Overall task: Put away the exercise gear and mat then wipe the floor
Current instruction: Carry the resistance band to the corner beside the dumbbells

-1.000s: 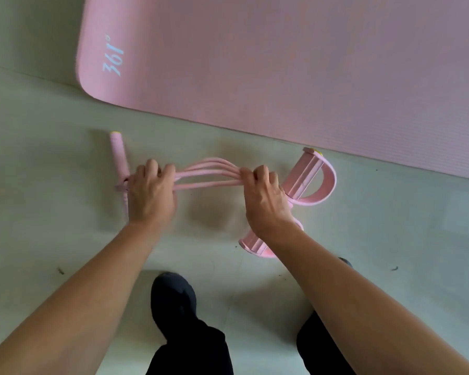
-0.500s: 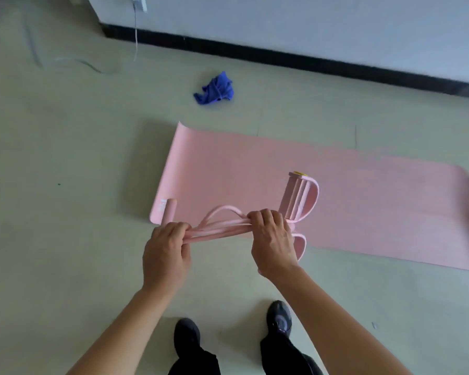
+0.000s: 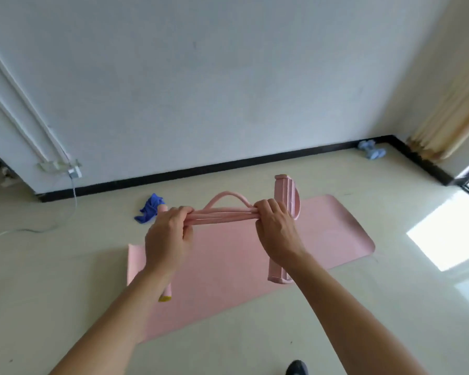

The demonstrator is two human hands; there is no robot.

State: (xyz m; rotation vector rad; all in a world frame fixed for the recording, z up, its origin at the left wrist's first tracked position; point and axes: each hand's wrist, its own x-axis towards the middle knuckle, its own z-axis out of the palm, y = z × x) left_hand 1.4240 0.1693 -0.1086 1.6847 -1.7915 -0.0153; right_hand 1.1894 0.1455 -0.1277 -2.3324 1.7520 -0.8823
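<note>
Head view.

1. Pink tube-and-pedal pull exerciser point(image 3: 222, 216): held up in the air over the mat, tubes bunched and roughly level between the two hands, one tube arching above the rest. Pink foam handle bar with a yellow end cap point(image 3: 165, 296) hangs below the left hand. Pink ribbed foot pedal with strap point(image 3: 284, 197) stands behind the right hand, and its other end shows below the right wrist.
2. Left hand point(image 3: 168, 239): fingers curled tight round the tubes' left end.
3. Right hand point(image 3: 278, 234): fingers curled round the tubes' right end, just beside the pedal.
4. Pink foam exercise mat point(image 3: 228, 269): flat and unrolled on the pale glossy floor point(image 3: 52, 280), lying diagonally, with the left short edge straight and the far right corner rounded.
5. Crumpled dark blue cloth point(image 3: 149, 208): on the floor between the mat's far edge and the black skirting board point(image 3: 228, 165).
6. Light blue cloth point(image 3: 371, 150): in the far right corner.
7. White cable point(image 3: 75, 193): trails from a wall socket across the floor at left, well apart from the mat.
8. Dark shoe point(image 3: 297, 368): at the bottom edge, on the floor near the mat's near edge.
</note>
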